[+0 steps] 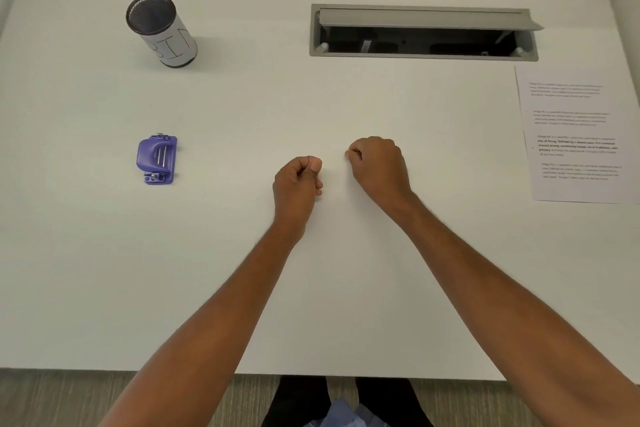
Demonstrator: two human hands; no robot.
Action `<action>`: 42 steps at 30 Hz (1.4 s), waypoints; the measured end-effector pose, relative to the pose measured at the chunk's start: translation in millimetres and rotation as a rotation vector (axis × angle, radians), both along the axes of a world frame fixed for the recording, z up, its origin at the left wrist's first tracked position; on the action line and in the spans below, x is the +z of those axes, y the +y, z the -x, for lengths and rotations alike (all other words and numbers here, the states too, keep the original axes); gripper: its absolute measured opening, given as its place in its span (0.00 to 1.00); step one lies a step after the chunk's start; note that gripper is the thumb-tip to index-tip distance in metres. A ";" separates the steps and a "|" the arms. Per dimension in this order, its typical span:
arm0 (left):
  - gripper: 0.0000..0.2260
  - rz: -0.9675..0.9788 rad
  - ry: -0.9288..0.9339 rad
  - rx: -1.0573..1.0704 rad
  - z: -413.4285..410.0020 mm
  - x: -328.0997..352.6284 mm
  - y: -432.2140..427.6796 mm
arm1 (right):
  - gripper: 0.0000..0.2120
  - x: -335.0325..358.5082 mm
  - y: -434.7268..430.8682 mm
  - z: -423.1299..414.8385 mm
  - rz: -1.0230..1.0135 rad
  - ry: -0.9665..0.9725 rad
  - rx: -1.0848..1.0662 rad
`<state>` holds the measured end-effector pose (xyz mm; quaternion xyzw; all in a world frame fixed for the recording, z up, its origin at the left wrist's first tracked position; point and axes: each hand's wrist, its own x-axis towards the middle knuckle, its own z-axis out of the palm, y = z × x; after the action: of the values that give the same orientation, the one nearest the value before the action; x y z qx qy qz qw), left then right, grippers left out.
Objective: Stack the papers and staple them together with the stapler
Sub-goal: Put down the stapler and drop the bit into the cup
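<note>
The left hand (298,180) and right hand (379,163) rest mid-desk (242,97), each grip curled closed with nothing visible in it. The papers (575,135) lie at 3 o'clock from the right hand, well apart, long axis running 12 to 6 o'clock. The stapler (157,159) lies at 9 o'clock from the left hand. The right hand is likely nearer for the papers.

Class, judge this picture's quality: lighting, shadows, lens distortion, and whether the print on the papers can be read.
Head view: soft, even light, with only a faint shadow beside the mesh cup; the wide lens makes the cup lean; the print on the papers is too blurred to read.
</note>
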<state>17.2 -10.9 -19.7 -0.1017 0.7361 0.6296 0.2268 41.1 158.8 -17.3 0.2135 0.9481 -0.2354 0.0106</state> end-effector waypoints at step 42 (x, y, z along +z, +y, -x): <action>0.07 -0.052 -0.065 0.017 3.5 -3.2 -6.8 | 0.09 20.4 40.4 -8.3 0.964 0.185 -0.749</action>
<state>13.7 -17.7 -22.9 -0.1224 0.7109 0.6467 0.2478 49.4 199.1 3.0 0.4819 0.5925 -0.6427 -0.0599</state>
